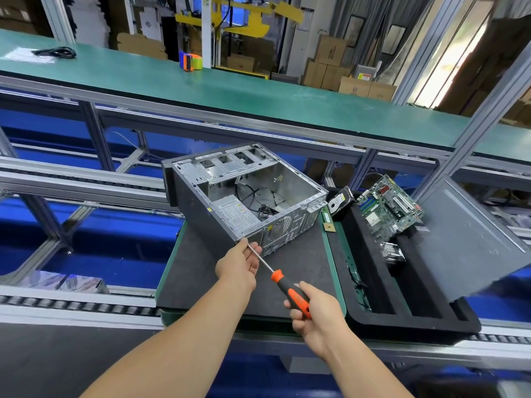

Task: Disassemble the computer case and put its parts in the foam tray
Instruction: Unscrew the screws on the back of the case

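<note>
The open computer case (pixel 230 193) lies on its side on a dark mat (pixel 287 271), with a power supply and black cables still inside. My right hand (pixel 314 314) grips the orange-and-black handle of a screwdriver (pixel 283 282). The screwdriver's tip meets the case's near rear corner. My left hand (pixel 240 264) pinches the metal shaft close to that corner. To the right lies the black foam tray (pixel 382 317). It holds a green motherboard (pixel 390 208), a hard drive (pixel 340 201), a heatsink (pixel 392 252) and the grey side panel (pixel 471 239).
A memory stick (pixel 327 221) lies on the green pallet edge between case and tray. Roller conveyor rails run left and right of the pallet. Behind runs a green belt carrying a tape dispenser (pixel 190 61) and a black cable (pixel 57 51). Cardboard boxes stand beyond.
</note>
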